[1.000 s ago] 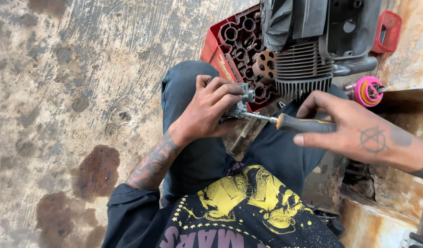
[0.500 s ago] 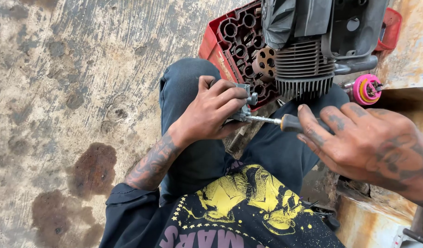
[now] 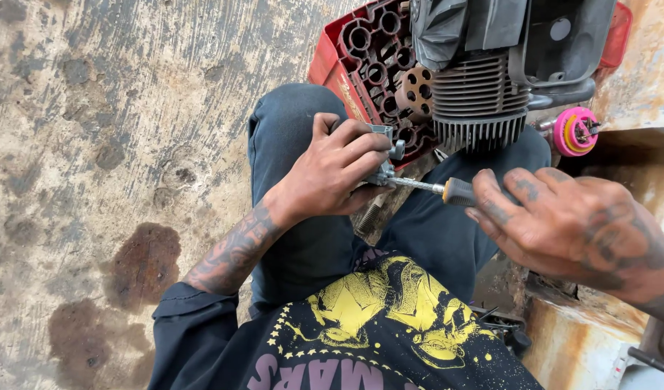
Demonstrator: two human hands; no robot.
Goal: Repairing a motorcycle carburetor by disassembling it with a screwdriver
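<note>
Left hand (image 3: 332, 170) clamped round small metal part (image 3: 386, 155) over lap. Right hand (image 3: 563, 224) gripping screwdriver (image 3: 437, 189) handle. Shaft horizontal, tip pointing left into part. Finned engine (image 3: 483, 101), red crate (image 3: 368, 65) just beyond.

We find no packages, labels, signs or screens here. The nearest thing to one is a red plastic crate (image 3: 361, 54) with round cells, lying at about one o'clock beside the knees on the stained concrete floor (image 3: 115, 144).
</note>
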